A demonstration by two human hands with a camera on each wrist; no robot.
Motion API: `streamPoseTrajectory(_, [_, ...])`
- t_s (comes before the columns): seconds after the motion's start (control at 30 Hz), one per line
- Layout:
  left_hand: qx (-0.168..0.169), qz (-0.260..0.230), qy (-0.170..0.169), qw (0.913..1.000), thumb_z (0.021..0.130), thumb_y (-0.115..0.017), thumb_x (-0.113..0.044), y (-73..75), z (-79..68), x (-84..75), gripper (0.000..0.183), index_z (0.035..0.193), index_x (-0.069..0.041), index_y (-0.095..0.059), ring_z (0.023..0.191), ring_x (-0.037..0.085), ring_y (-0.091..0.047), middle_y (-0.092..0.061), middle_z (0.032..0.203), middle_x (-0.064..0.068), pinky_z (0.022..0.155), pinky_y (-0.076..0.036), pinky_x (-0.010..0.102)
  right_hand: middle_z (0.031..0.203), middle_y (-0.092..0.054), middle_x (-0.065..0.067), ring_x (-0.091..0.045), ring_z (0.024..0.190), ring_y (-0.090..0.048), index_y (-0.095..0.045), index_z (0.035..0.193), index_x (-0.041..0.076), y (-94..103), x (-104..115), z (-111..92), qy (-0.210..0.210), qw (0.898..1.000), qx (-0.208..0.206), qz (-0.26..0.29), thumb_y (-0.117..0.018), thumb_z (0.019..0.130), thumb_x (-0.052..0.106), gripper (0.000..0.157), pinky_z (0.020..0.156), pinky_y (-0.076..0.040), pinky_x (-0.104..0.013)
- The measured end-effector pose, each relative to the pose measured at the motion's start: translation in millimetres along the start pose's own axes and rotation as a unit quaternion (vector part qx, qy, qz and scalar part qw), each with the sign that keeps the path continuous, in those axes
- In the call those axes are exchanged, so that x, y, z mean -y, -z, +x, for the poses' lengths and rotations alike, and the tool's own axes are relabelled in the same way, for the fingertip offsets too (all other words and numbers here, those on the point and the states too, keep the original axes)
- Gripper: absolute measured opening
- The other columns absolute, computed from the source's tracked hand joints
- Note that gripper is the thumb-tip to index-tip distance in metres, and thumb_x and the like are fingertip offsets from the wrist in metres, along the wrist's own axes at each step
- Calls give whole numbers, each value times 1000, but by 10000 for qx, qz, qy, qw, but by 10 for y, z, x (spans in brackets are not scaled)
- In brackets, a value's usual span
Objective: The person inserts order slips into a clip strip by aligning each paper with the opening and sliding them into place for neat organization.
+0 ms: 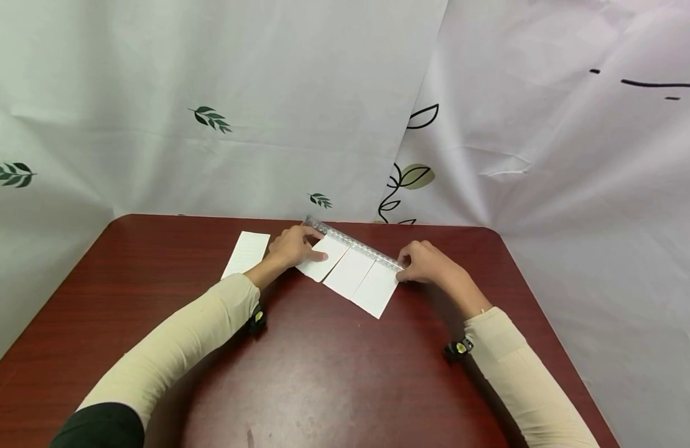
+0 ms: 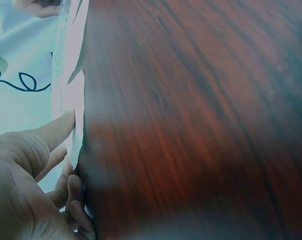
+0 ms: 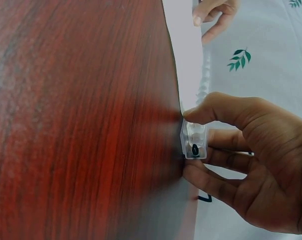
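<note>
A long clear plastic strip (image 1: 357, 244) with a bumpy row along it lies slantwise near the back of the table. Three white paper cards (image 1: 350, 272) sit side by side along its near edge, the right one slightly overlapped by the strip. My left hand (image 1: 291, 246) pinches the leftmost card (image 2: 77, 125), thumb on its face and fingers behind, by the strip's left end. At the other end my right hand (image 1: 427, 261) holds the strip's squarish clear tip (image 3: 196, 142) between thumb and fingers. Whether the cards are fixed to the strip I cannot tell.
Another white card (image 1: 246, 254), with faint lines, lies on the table to the left of my left hand. The dark red wooden table (image 1: 345, 373) has rounded back corners. Behind it hangs a pale curtain (image 1: 266, 124) with leaf prints.
</note>
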State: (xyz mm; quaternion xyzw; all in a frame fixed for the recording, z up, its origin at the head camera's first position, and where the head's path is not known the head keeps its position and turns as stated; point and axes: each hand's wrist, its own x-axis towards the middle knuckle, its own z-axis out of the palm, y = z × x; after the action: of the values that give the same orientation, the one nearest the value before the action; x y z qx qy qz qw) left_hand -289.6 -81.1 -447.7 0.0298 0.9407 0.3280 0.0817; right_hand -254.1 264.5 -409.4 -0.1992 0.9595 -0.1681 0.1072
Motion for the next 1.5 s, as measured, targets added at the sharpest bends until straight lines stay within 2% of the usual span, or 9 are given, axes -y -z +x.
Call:
streamPoseTrajectory(0.23, [-17, 51, -18, 10000, 83, -101, -48, -113, 200, 167, 61, 139, -34, -79, 101, 24, -71, -78, 102, -2, 85, -49, 48, 84, -70, -2, -18, 81, -60, -80, 94, 8, 3, -7, -5, 15, 10000, -52, 29, -85, 81, 18, 17, 77, -51, -34])
streamPoseTrajectory(0.53, [-15, 16, -7, 10000, 81, -101, -52, -152, 258, 252, 62, 137, -38, -80, 100, 23, -71, -78, 102, -4, 84, -48, 46, 84, -69, -1, -18, 80, -59, -80, 93, 8, 7, 12, -15, 34, 10000, -25, 32, -85, 81, 18, 16, 76, -50, -33])
streamPoseTrajectory(0.77, [2, -34, -69, 10000, 80, -101, -58, -186, 335, 365, 65, 138, -41, -79, 97, 21, -73, -80, 100, -5, 78, -49, 40, 86, -71, -2, -18, 82, -60, -81, 95, 8, 4, 19, -12, 26, 10000, -3, 25, -86, 82, 18, 18, 78, -51, -33])
streamPoseTrajectory(0.9, [-24, -132, -146, 9998, 79, -102, -56, -177, 345, 400, 66, 139, -37, -80, 96, 21, -74, -82, 98, -3, 77, -53, 38, 87, -72, -2, -18, 83, -61, -81, 96, 8, 3, 11, -15, 35, 10000, -12, 59, -86, 82, 18, 18, 79, -52, -34])
streamPoseTrajectory(1.13, [-59, -414, -109, 9991, 80, -104, -44, -150, 314, 400, 64, 136, -24, -81, 95, 22, -76, -83, 94, 0, 81, -57, 34, 87, -71, -2, -17, 81, -59, -80, 96, 7, 1, -10, -29, 18, 9999, 3, 142, -86, 82, 18, 19, 78, -51, -33])
streamPoseTrajectory(1.3, [-223, -391, -327, 9985, 81, -104, -37, -134, 236, 419, 56, 129, -17, -83, 91, 23, -74, -81, 91, 2, 78, -57, 34, 86, -70, -2, -16, 80, -59, -79, 94, 7, -2, -2, -28, 38, 9998, -4, 186, -87, 82, 17, 18, 77, -50, -33])
streamPoseTrajectory(1.5, [-391, -268, -533, 9975, 83, -102, -38, -152, 220, 545, 44, 118, -17, -84, 85, 20, -74, -81, 86, -1, 79, -57, 36, 85, -69, -1, -16, 80, -58, -79, 95, 7, -1, 6, -31, 43, 9999, -9, 162, -87, 82, 18, 18, 77, -50, -33])
